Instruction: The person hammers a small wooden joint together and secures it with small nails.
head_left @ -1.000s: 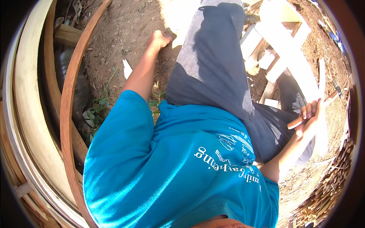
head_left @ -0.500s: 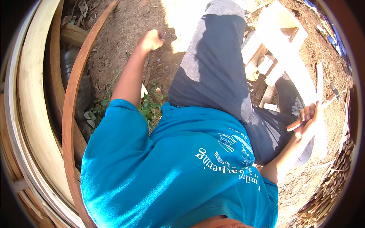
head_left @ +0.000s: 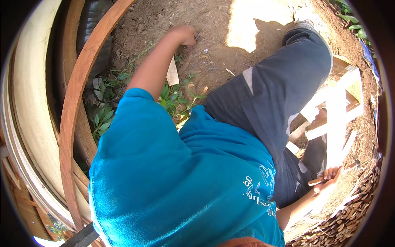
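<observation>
My left hand (head_left: 184, 35) is stretched out low over the bare soil at the upper middle. Its fingers are closed, and a thin nail-like piece shows faintly at their tips. At the lower right, my right hand (head_left: 328, 179) grips the wooden handle of a hammer (head_left: 316, 181). The hammer's dark metal head (head_left: 357, 164) points away to the right, beyond my fist. Between my legs and the right edge stands a frame of pale wooden pieces (head_left: 354, 88), partly washed out by sunlight and partly hidden by my knee.
Long wooden boards (head_left: 37, 78) and a reddish plank (head_left: 78, 90) line my left side. Green weeds (head_left: 175, 99) and a small wood offcut (head_left: 173, 73) lie below my left forearm. A heap of wood chips (head_left: 349, 218) is at the lower right. Blue sheeting (head_left: 369, 57) edges the far right.
My left hand has moved right and slightly farther out over the soil. The view has turned, so my legs, the wooden frame and the hammer sit farther right or lower. The hammer stays in my right hand.
</observation>
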The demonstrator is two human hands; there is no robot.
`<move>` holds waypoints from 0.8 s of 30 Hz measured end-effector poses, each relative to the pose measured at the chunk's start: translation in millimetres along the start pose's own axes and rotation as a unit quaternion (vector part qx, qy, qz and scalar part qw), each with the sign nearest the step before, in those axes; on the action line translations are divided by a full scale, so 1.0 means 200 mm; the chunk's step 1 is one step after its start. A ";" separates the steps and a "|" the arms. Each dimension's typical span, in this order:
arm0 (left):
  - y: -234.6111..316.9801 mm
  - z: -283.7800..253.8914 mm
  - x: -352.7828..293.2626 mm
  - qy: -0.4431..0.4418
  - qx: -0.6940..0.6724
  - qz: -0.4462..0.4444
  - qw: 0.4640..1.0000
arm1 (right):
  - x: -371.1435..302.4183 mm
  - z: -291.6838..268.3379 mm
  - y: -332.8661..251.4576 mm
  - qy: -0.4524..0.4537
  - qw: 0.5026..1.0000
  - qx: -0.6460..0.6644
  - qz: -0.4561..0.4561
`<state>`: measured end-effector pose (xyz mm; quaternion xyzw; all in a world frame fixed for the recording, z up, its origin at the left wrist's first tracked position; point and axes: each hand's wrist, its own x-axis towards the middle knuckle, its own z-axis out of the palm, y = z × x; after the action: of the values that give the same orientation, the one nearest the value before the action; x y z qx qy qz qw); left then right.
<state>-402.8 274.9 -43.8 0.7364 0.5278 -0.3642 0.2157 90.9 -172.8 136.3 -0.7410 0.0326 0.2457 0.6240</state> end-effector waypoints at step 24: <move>0.46 0.25 0.04 0.249 0.160 0.383 0.875 | 0.02 -0.08 -0.08 0.037 0.996 -0.039 -0.065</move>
<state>-329.8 213.3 -88.0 0.9719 0.1748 -0.1368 0.0787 104.8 -182.5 149.8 -0.7739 -0.0020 0.1783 0.6077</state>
